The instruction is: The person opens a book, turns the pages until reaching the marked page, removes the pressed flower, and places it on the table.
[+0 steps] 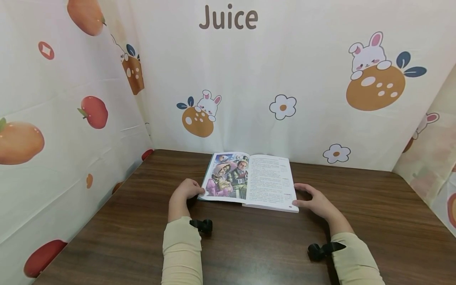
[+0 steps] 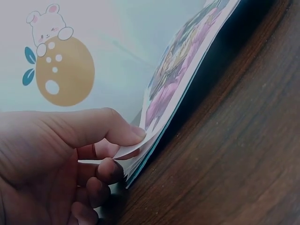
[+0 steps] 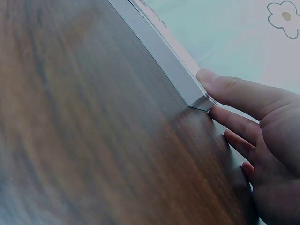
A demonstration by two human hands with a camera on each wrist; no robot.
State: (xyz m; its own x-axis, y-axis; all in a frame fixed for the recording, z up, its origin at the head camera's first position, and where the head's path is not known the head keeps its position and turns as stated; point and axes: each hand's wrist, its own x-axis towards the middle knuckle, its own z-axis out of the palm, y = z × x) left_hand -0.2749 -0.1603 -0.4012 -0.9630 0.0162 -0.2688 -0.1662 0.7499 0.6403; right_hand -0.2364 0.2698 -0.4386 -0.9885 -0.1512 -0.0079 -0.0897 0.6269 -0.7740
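Observation:
An open book [image 1: 268, 182] lies toward the back of the table, a colour illustration on its left page [image 1: 228, 178] and print on its right. At the lower left corner, my left hand [image 1: 186, 190] pinches a page between thumb and forefinger. The left wrist view shows that page corner [image 2: 129, 149] lifted and bent away from the pages beneath. My right hand [image 1: 315, 201] holds the book's right edge near the lower corner. In the right wrist view its thumb [image 3: 218, 84] rests on the top page, with the forefinger against the thick page block [image 3: 161, 58].
The dark wooden table [image 1: 256, 249] extends around the book. Behind it hangs a pale curtain [image 1: 246, 79] printed with fruit, rabbits and flowers, close to the book's far edge. Another printed curtain [image 1: 71, 150] lines the left side. Black wrist cameras [image 1: 204, 226] are strapped over the sleeves.

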